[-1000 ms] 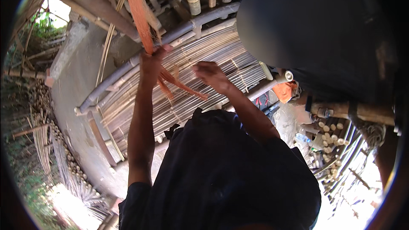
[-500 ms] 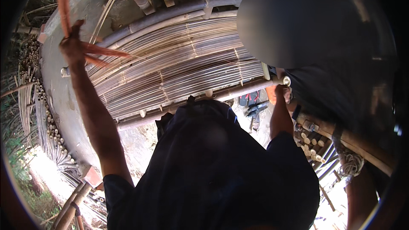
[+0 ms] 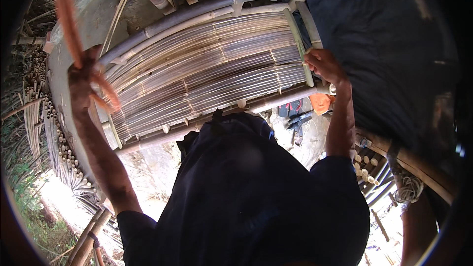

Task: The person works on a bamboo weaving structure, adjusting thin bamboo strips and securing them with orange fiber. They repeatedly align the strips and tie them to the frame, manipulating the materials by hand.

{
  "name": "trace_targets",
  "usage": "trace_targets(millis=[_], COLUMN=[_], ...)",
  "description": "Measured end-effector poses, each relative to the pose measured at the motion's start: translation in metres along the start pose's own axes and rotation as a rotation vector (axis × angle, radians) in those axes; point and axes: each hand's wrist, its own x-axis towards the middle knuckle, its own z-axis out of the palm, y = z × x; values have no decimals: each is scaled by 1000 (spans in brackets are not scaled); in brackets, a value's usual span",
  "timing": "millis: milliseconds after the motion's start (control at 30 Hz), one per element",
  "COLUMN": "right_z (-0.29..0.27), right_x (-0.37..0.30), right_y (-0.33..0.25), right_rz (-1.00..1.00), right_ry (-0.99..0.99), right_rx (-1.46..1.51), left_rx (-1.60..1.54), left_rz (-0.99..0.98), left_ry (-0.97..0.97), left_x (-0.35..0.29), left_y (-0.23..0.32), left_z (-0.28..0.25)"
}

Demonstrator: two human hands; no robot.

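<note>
At one bench (image 3: 236, 54), the left hand (image 3: 83, 76) grips one orange bundle (image 3: 69, 22).

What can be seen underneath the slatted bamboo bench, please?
Low down along the near edge of the bench, dark items with red parts and an orange item show; whatever lies directly underneath is covered by its slats and cannot be seen.

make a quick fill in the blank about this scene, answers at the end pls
1. The person's ____ hand holds the orange strands.
2. The other hand is near the ____ end of the slatted bench, as pictured.
3. The slatted bench is made of ____.

Missing words: left; right; bamboo
</note>
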Motion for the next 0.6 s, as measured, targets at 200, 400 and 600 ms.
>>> trace_targets(millis=[200,400,600], right_z=[10,40,125], right_x=[39,66,30], right_y=[-53,-57,-164], right_rz=[-150,-423,-583], right_ry=[62,227,14], right_rx=[-283,-617,76], left_rx=[-72,-301,-406], left_rz=[-24,-43,-87], left_ry=[-157,-242,-225], left_x=[-4,-18,-36], left_y=[18,27,42], left_z=[93,145,182])
